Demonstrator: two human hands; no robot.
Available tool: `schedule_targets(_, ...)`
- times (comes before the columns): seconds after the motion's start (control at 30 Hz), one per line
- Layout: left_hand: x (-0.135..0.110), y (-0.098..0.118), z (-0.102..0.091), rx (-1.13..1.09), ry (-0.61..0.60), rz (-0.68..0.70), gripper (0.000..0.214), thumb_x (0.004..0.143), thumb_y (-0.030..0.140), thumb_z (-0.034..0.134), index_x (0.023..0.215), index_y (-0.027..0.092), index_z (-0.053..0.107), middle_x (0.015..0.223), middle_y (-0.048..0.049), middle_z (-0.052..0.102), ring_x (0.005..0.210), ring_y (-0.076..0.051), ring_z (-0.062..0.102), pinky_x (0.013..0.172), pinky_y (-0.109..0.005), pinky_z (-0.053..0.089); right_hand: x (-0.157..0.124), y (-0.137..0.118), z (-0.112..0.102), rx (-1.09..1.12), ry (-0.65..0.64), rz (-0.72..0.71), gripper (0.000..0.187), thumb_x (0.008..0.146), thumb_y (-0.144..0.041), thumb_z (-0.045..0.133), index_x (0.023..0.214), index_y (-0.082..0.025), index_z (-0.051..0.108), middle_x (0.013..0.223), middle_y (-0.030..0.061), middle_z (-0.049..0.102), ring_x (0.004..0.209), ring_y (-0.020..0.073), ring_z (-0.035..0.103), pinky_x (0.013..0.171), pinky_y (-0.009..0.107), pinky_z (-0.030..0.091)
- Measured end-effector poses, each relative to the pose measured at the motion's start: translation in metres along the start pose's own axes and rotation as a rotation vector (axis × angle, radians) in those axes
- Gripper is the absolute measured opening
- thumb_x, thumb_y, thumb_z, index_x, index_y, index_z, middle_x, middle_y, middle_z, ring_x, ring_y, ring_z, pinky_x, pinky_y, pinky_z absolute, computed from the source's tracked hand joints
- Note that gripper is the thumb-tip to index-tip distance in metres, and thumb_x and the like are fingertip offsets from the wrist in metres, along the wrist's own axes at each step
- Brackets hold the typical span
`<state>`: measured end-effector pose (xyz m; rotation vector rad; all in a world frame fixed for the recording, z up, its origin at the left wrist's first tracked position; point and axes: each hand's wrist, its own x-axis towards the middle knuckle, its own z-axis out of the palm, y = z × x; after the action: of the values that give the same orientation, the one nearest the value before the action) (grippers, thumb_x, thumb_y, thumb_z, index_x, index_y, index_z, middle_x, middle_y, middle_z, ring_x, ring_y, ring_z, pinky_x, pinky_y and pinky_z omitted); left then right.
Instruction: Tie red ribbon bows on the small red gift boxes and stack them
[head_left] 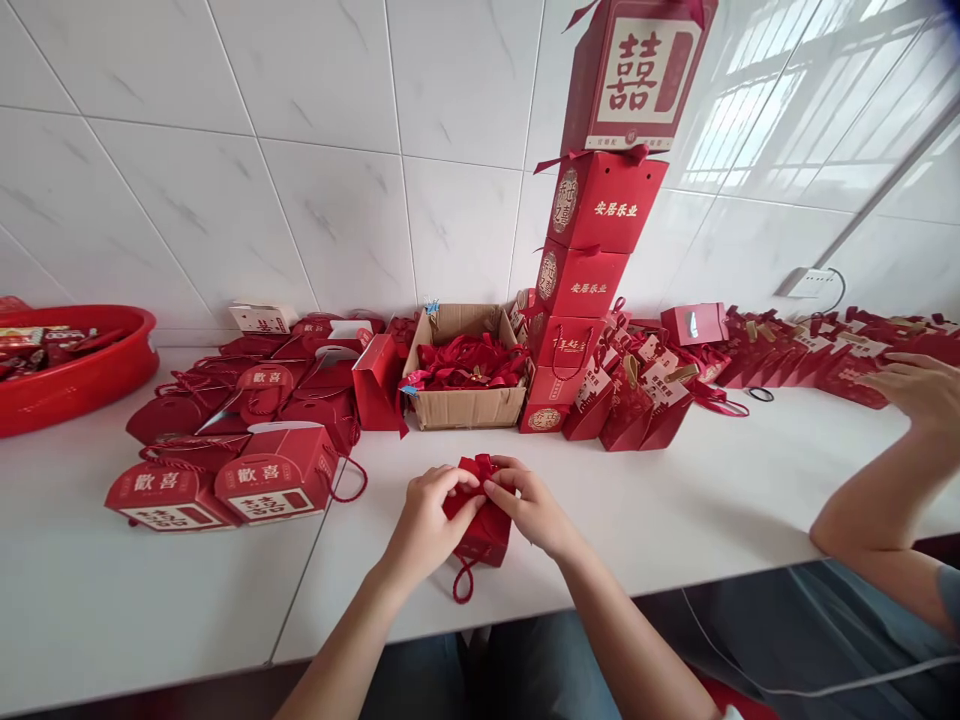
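Observation:
A small red gift box (484,535) with a red ribbon bow on top stands on the white table (675,510) in front of me. My left hand (429,520) grips its left side, fingers pinched at the bow. My right hand (529,503) pinches the bow from the right. A red cord loop hangs from the box over the table's front edge.
A cardboard box of red ribbons (465,372) stands behind. Finished red boxes (247,470) lie at left, a tall stack of red boxes (600,220) rises at the wall, more bags (787,350) line the right. A red basin (67,365) sits far left. Another person's hand (919,390) reaches in at right.

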<state>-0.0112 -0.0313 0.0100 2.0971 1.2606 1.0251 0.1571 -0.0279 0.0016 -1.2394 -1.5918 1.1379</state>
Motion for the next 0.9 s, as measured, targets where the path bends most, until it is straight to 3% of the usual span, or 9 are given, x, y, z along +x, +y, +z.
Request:
schedule_targets(0.13, 0.001, -0.004, 0.001, 0.074, 0.035, 0.045, 0.006, 0.082, 0.022, 0.059, 0.08, 0.023, 0.064, 0.084, -0.0028, 0.07, 0.084, -0.021, 0.062, 0.081, -0.037, 0.046, -0.009, -0.005, -0.001, -0.045, 0.01, 0.011, 0.028, 0.087, -0.037, 0.052, 0.072, -0.018, 0.066, 0.118, 0.0104, 0.058, 0.123, 0.026, 0.047, 0.1, 0.041, 0.039)
schedule_targets(0.23, 0.001, -0.004, -0.004, 0.029, 0.004, 0.056, 0.009, 0.082, 0.022, 0.059, 0.078, 0.023, 0.067, 0.081, -0.0018, 0.071, 0.081, -0.02, 0.063, 0.081, -0.036, 0.047, -0.02, -0.008, -0.006, -0.101, 0.016, -0.011, 0.026, 0.087, -0.039, 0.051, 0.083, -0.019, 0.067, 0.12, 0.0099, 0.056, 0.12, 0.0247, 0.05, 0.092, 0.037, 0.044)
schedule_targets(0.33, 0.001, -0.003, -0.009, -0.02, -0.065, 0.059, 0.011, 0.082, 0.021, 0.057, 0.079, 0.024, 0.068, 0.083, -0.0019, 0.071, 0.083, -0.02, 0.063, 0.083, -0.035, 0.047, -0.027, -0.005, -0.012, -0.132, 0.042, -0.037, 0.02, 0.088, -0.035, 0.049, 0.098, -0.021, 0.059, 0.118, 0.0083, 0.057, 0.096, 0.0187, 0.061, 0.075, 0.032, 0.05)
schedule_targets(0.43, 0.002, -0.001, -0.014, 0.006, -0.117, 0.052, 0.013, 0.083, 0.02, 0.055, 0.081, 0.024, 0.067, 0.085, -0.0017, 0.07, 0.085, -0.02, 0.063, 0.086, -0.035, 0.046, -0.026, 0.001, -0.018, -0.179, 0.056, -0.063, 0.024, 0.086, -0.025, 0.049, 0.11, -0.022, 0.051, 0.107, 0.0058, 0.063, 0.077, 0.0145, 0.061, 0.065, 0.029, 0.05)
schedule_targets(0.6, 0.005, 0.0, -0.021, 0.07, -0.187, 0.046, 0.011, 0.082, 0.024, 0.057, 0.083, 0.025, 0.068, 0.088, -0.0018, 0.07, 0.091, -0.022, 0.062, 0.087, -0.035, 0.047, -0.025, -0.008, -0.028, -0.408, 0.119, -0.18, 0.016, 0.081, -0.012, 0.049, 0.09, -0.02, 0.059, 0.086, 0.0034, 0.065, 0.076, 0.016, 0.058, 0.067, 0.03, 0.047)
schedule_targets(0.67, 0.007, 0.002, -0.024, 0.075, -0.216, 0.046, 0.012, 0.082, 0.024, 0.057, 0.084, 0.025, 0.068, 0.089, -0.0019, 0.07, 0.091, -0.022, 0.062, 0.086, -0.034, 0.047, -0.029, -0.017, -0.036, -0.471, 0.044, -0.221, 0.015, 0.081, -0.011, 0.05, 0.08, -0.02, 0.062, 0.082, 0.0032, 0.064, 0.076, 0.0164, 0.058, 0.068, 0.03, 0.047)
schedule_targets(0.77, 0.01, 0.008, -0.027, 0.054, -0.242, 0.069, 0.014, 0.082, 0.022, 0.054, 0.084, 0.024, 0.068, 0.088, -0.0018, 0.07, 0.086, -0.02, 0.062, 0.084, -0.033, 0.048, -0.031, -0.025, -0.05, -0.466, -0.149, -0.236, 0.006, 0.078, -0.021, 0.063, 0.083, -0.022, 0.064, 0.085, 0.0025, 0.065, 0.074, 0.0162, 0.059, 0.065, 0.029, 0.047)
schedule_targets(0.9, 0.012, 0.016, -0.031, 0.007, -0.273, 0.074, 0.016, 0.082, 0.02, 0.051, 0.083, 0.022, 0.067, 0.087, -0.0025, 0.069, 0.081, -0.019, 0.062, 0.078, -0.031, 0.049, -0.011, -0.022, -0.054, -0.263, -0.078, -0.141, 0.032, 0.083, -0.043, 0.058, 0.104, -0.02, 0.058, 0.098, 0.0063, 0.065, 0.071, 0.0142, 0.061, 0.062, 0.028, 0.049)
